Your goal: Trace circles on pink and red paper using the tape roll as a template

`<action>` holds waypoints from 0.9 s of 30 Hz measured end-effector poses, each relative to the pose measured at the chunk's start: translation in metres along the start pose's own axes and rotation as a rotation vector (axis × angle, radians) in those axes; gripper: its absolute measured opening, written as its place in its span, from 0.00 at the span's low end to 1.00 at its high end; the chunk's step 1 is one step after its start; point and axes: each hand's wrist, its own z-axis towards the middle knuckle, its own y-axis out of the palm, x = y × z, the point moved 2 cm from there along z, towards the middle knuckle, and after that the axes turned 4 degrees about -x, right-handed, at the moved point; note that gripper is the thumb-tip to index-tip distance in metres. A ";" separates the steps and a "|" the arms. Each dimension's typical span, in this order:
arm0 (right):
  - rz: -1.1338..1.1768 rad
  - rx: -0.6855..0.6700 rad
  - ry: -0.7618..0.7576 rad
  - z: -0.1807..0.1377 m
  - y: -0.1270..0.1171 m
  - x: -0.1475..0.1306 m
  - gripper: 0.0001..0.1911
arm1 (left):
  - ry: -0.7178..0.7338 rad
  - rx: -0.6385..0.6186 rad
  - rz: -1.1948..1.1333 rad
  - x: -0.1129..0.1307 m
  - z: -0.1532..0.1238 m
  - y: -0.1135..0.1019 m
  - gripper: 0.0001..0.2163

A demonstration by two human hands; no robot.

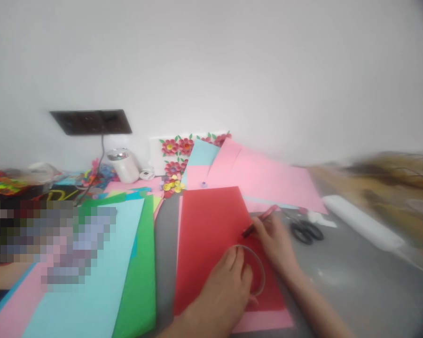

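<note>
Left hand lies flat, fingers spread, pressing a clear round ring down onto the red paper sheet; fingertips sit on the ring's left arc. Ring looks thin, transparent, rigid, maybe plastic; blur hides more. Right hand is just beyond and to the right, pinched closed around a red pen, tip down at the ring's top edge, touching or nearly touching the paper. Pen's long axis runs from the tip up and away to the right. Right hand is nearer the tip; left hand holds the ring steady beside it.

Red sheet is matte, smooth, rectangular, long axis running away from the person, lying over a pink sheet on the grey desk. Left of it: green paper and light blue paper, flat, overlapping. Right, well apart from the hands: black-handled scissors, blades not clear, and a white roll lying diagonally.

Farther back: large pink paper, a card with red paper flowers leaning on the white wall, a white cup, a dark socket panel with a cord hanging from it.
</note>
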 end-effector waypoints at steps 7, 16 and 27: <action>-0.112 -0.143 -0.131 0.008 0.013 0.012 0.17 | -0.004 -0.054 -0.022 -0.003 0.002 0.005 0.27; -0.096 -0.180 -0.089 0.009 0.008 0.014 0.17 | -0.007 -0.071 -0.022 -0.005 0.007 0.007 0.30; -0.280 0.069 -0.071 -0.010 -0.025 0.006 0.15 | -0.093 -0.195 -0.186 -0.012 0.010 0.000 0.34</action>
